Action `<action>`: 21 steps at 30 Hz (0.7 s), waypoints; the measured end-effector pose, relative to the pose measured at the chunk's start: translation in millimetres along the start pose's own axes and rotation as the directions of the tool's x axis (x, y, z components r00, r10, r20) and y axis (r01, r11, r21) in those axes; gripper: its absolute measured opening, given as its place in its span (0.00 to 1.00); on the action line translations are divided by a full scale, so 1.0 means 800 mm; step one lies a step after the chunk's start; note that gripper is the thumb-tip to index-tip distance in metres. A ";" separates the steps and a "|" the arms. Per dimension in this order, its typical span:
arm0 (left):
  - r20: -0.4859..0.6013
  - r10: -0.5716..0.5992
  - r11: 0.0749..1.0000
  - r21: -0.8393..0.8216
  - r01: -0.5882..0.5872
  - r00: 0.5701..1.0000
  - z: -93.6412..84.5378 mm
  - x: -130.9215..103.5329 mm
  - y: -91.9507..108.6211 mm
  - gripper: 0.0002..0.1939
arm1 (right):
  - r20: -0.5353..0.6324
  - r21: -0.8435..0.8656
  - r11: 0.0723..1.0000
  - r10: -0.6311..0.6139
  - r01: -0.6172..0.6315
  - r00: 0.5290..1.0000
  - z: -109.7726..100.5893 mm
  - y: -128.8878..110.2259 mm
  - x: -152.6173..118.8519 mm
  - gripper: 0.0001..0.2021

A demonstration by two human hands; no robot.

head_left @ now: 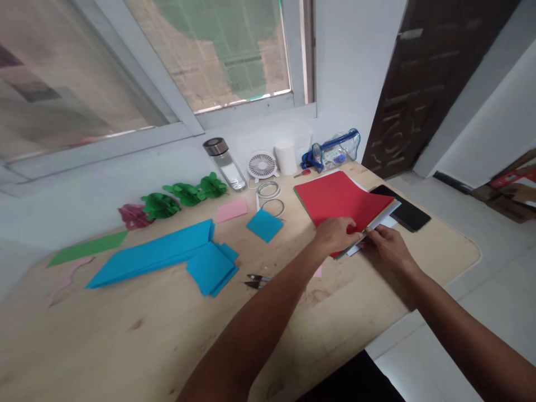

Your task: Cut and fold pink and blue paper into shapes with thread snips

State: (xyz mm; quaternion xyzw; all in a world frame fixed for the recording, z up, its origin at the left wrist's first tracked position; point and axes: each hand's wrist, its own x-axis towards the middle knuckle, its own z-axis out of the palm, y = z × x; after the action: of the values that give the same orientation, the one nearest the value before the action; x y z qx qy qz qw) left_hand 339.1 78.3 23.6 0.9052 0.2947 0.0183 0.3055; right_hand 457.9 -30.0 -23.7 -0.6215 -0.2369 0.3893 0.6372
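Observation:
A stack of coloured paper [339, 195] lies at the right of the table, red sheet on top, with green and white edges showing beneath. My left hand [337, 234] is closed at the stack's near edge, fingers curled over the red sheet and thumb at the edge. Beside it, my right hand [392, 248] pinches the sheet edges at the near right corner, which is slightly raised. Which sheets each hand grips is hidden by the fingers. A black tablet or phone [404, 209] lies partly behind the stack's right side.
Blue paper strips [154, 251] and blue squares [211, 268] lie left, near scissors [256, 281]. Green folded paper pieces [161, 205], a glass bottle [228, 167], a small fan [262, 164], tape rolls [268, 190] and a clear pouch [337, 153] stand along the wall.

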 end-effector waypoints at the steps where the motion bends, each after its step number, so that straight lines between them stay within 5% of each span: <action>1: 0.002 -0.003 1.000 0.012 0.003 1.000 -0.001 0.001 0.001 0.20 | -0.004 -0.010 1.000 -0.002 0.002 1.000 0.000 0.000 0.000 0.22; 16: -0.025 0.012 0.998 -0.061 -0.013 1.000 0.002 0.010 -0.010 0.09 | -0.069 -0.033 0.999 0.014 -0.017 0.998 0.002 -0.002 -0.008 0.24; 21: -0.109 -0.057 0.994 -0.096 0.046 0.992 0.007 0.004 -0.006 0.25 | -0.086 -0.037 0.999 0.012 -0.016 0.996 0.003 0.000 -0.009 0.25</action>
State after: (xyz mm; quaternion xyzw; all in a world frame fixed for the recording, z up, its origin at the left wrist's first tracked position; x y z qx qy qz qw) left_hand 340.7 79.7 15.9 0.8795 0.3336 0.0749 0.3310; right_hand 451.8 -34.1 -22.3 -0.6513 -0.2123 0.3620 0.6322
